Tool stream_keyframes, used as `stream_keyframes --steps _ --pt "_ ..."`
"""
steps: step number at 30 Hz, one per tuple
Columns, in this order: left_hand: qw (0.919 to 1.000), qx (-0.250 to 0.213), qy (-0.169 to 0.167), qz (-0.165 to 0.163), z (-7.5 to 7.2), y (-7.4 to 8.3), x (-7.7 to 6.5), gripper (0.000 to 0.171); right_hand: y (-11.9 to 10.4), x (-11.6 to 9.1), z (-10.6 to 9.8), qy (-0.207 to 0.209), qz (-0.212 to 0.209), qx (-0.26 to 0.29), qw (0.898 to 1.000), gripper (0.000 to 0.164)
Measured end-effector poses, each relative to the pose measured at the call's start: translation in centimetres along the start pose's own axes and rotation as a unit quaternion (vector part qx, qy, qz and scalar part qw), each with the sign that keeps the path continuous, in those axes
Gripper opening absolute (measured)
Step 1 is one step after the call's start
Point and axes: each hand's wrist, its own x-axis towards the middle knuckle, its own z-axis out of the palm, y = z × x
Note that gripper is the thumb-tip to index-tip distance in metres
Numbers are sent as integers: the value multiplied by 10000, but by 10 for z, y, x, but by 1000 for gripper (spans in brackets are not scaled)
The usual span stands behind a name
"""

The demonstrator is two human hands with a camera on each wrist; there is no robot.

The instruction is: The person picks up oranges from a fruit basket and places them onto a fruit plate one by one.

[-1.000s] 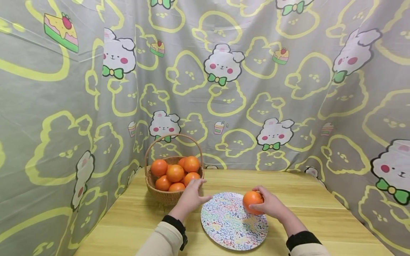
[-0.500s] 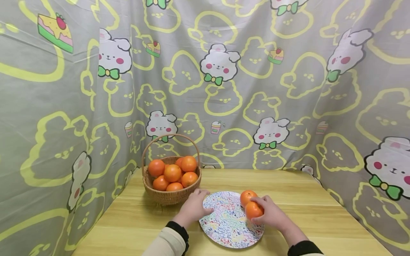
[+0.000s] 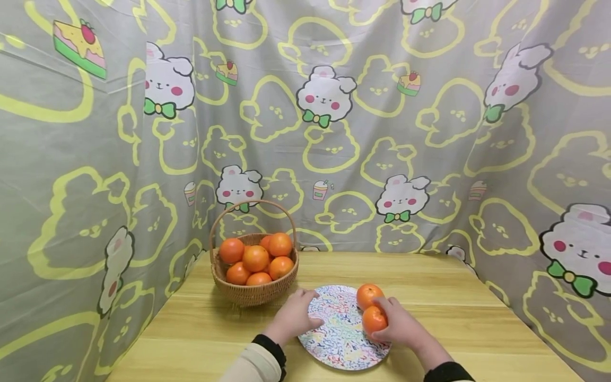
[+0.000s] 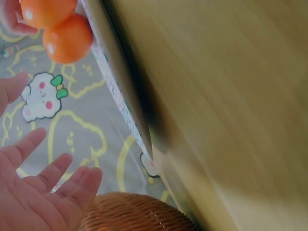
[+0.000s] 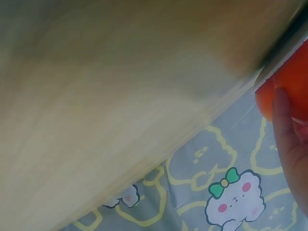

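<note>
Two oranges sit against each other on the right part of a round plate [image 3: 336, 334] with a multicoloured squiggle pattern. My right hand [image 3: 403, 326] holds the nearer orange [image 3: 372, 319], thumb at its near side and fingers behind. Just beyond it lies the farther orange [image 3: 368, 295], its stem end facing up. At the plate's left rim is my left hand [image 3: 292, 317], thumb and fingers spread with nothing between them. The left wrist view shows that palm and its extended fingers [image 4: 53, 173]. In the right wrist view a straight finger [image 5: 284, 120] lies along the orange.
A wicker basket [image 3: 253, 294] with a tall arched handle, heaped with several oranges [image 3: 256, 258], stands left of the plate. All of it rests on a wooden table [image 3: 458, 318]. Grey cartoon-print cloth [image 3: 329, 154] hangs at the back and both sides.
A second orange has come into view on the plate as my right hand shifted nearer. My left hand has drawn away from the basket toward the plate's left rim. The view has swung slightly.
</note>
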Motion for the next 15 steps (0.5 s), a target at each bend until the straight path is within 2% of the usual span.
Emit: stream_keyframes --steps 4,15 --pt "10000 -11 -16 10 2 4 -1 61 -2 -1 1 4 -29 -34 10000 71" --pt "10000 10 -26 76 0 8 -3 61 -6 -6 -2 -34 72 -321 9995 78"
